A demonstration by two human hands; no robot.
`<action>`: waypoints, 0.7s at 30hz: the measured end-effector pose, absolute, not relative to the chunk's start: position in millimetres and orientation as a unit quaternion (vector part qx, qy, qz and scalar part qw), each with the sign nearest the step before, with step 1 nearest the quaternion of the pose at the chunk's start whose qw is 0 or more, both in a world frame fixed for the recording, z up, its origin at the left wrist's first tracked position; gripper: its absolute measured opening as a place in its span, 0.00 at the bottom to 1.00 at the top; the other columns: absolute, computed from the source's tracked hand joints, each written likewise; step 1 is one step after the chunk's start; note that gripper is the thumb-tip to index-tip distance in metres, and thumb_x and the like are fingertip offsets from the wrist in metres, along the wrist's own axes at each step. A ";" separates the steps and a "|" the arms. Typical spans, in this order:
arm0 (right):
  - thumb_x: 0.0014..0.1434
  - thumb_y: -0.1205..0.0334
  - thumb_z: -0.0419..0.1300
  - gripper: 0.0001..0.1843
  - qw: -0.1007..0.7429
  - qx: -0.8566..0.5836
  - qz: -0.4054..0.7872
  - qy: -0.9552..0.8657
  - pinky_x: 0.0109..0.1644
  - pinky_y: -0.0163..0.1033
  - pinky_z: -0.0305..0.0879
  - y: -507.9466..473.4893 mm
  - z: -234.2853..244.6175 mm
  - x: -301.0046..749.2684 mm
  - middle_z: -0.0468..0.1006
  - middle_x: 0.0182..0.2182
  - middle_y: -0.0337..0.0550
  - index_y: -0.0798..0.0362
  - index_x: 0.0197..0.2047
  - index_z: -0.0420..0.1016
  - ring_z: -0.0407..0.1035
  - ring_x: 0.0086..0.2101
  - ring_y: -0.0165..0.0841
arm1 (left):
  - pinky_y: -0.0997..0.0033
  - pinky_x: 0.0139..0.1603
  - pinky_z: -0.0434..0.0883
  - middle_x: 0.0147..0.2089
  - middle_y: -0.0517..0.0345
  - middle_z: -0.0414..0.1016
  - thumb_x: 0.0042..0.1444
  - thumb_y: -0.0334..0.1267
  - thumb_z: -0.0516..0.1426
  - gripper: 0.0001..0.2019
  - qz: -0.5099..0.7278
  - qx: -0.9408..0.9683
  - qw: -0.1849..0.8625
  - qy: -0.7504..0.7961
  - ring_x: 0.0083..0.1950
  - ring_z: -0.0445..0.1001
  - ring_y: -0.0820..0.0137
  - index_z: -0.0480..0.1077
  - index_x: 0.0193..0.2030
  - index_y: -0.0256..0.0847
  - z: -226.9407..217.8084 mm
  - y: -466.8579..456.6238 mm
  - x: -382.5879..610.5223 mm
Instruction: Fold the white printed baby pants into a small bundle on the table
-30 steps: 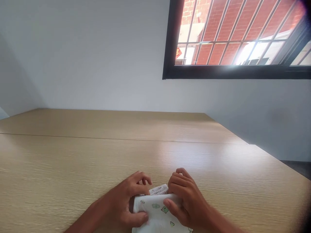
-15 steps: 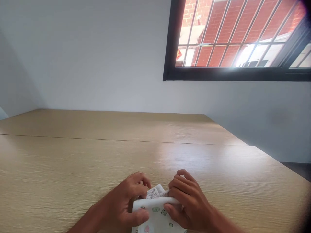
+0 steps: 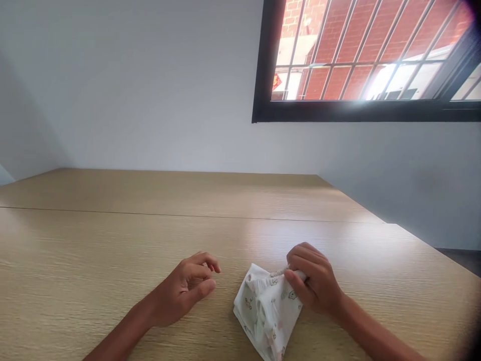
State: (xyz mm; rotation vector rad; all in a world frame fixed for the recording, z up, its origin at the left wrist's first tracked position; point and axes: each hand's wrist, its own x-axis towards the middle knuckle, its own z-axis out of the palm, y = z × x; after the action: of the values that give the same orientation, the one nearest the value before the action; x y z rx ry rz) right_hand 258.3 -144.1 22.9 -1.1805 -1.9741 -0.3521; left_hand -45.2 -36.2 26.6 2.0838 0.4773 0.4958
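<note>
A small white garment [image 3: 268,306] with little printed animal figures and a gathered, elastic-looking edge hangs in loose folds at the lower middle. My right hand [image 3: 313,276] is closed on its upper right corner, thumb in front and fingers behind. The garment's lower end runs to the bottom of the view, and I cannot tell how much of it rests on the table. To the left, my left hand [image 3: 186,288] holds nothing. Its fingers are loosely curled, with a gap between thumb and fingertips, apart from the cloth.
The pale wood-grain table [image 3: 112,260] fills the lower view, with a seam [image 3: 158,214] across it. Its right edge slants away toward the far wall [image 3: 150,90]. A dark-framed barred window [image 3: 361,60] is at the upper right.
My left hand has let go of the garment and moved left. The right hand has moved up and right with the cloth, which now hangs tilted and creased instead of flat.
</note>
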 end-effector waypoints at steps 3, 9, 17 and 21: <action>0.70 0.61 0.48 0.19 0.392 -0.453 -0.071 -0.797 0.32 0.39 0.55 -144.9 18.8 252.0 0.64 0.24 0.41 0.52 0.26 0.60 0.58 0.26 0.32 | 0.57 0.65 0.62 0.60 0.54 0.69 0.66 0.41 0.54 0.07 0.191 0.873 0.402 0.199 0.64 0.63 0.59 0.72 0.43 0.45 21.1 -41.3 -41.2; 0.71 0.59 0.49 0.18 0.382 -0.386 -0.046 -0.839 0.34 0.40 0.56 -152.9 17.2 228.4 0.67 0.27 0.43 0.53 0.28 0.64 0.56 0.28 0.32 | 0.59 0.70 0.56 0.67 0.56 0.66 0.63 0.34 0.59 0.18 0.117 0.939 0.318 0.055 0.66 0.63 0.60 0.70 0.59 0.49 28.0 -60.0 -21.2; 0.66 0.67 0.55 0.06 0.362 -0.395 -0.026 -0.844 0.38 0.42 0.61 -156.3 13.8 231.0 0.71 0.34 0.47 0.56 0.42 0.73 0.62 0.31 0.33 | 0.61 0.65 0.61 0.66 0.50 0.67 0.66 0.37 0.55 0.05 0.146 0.923 0.354 0.044 0.62 0.66 0.59 0.70 0.39 0.42 24.1 -53.9 -20.6; 0.67 0.66 0.53 0.10 0.375 -0.391 -0.025 -0.840 0.35 0.41 0.59 -155.5 13.9 228.2 0.69 0.31 0.46 0.55 0.32 0.68 0.60 0.30 0.33 | 0.62 0.66 0.59 0.61 0.53 0.71 0.62 0.34 0.57 0.02 0.157 0.873 0.455 0.075 0.64 0.63 0.60 0.67 0.37 0.42 27.4 -66.7 -21.0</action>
State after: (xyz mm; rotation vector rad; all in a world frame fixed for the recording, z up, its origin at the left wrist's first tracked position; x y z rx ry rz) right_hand 228.2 -155.5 13.9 -1.0003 -2.1497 -0.0644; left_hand -21.0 -66.7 27.4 2.1552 0.1840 0.3885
